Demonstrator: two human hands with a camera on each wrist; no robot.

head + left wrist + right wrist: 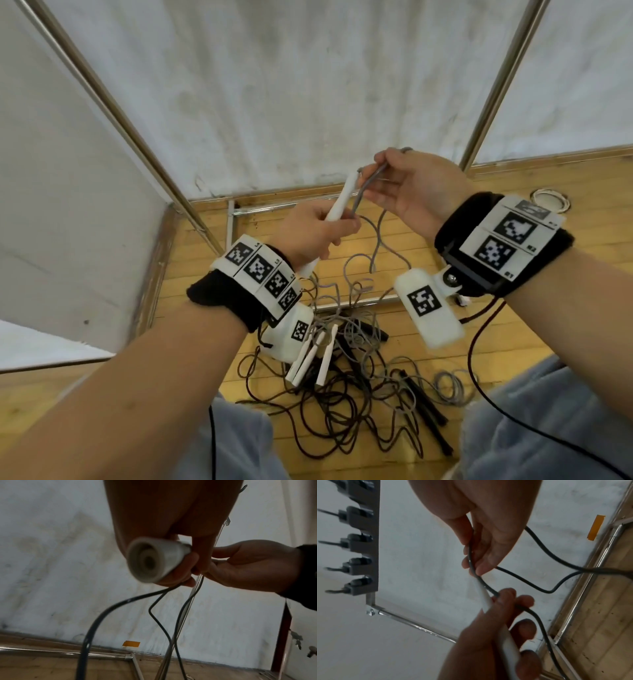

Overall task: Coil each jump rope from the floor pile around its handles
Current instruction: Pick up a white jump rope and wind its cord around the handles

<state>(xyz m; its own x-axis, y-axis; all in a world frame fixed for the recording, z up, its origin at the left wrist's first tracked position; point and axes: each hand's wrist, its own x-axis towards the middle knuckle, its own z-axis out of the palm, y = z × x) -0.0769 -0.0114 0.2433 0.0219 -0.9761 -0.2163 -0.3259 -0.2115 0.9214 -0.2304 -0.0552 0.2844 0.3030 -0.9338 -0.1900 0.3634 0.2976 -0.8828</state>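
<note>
White jump-rope handle held raised above the floor pile, tilted, tip toward 1 o'clock in the head view. Left hand wraps its middle: grip closed round the handle, fingers curled; butt end sticks out below the wrist. The left wrist view shows that hollow butt end close up, fingers around it.

Grey cord leaves the handle's tip and runs straight into the right hand, at 2 o'clock from the left hand, just beside the tip. Right grip narrow: thumb and fingertips pinch the cord, per the right wrist view. From there the cord loops and hangs down to the floor.

Pile lies on the wooden floor at 6 o'clock from the hands, between the person's knees: tangled grey and dark brown cords, several white handles lying together, black handles toward 4 o'clock. No containers in view.
</note>
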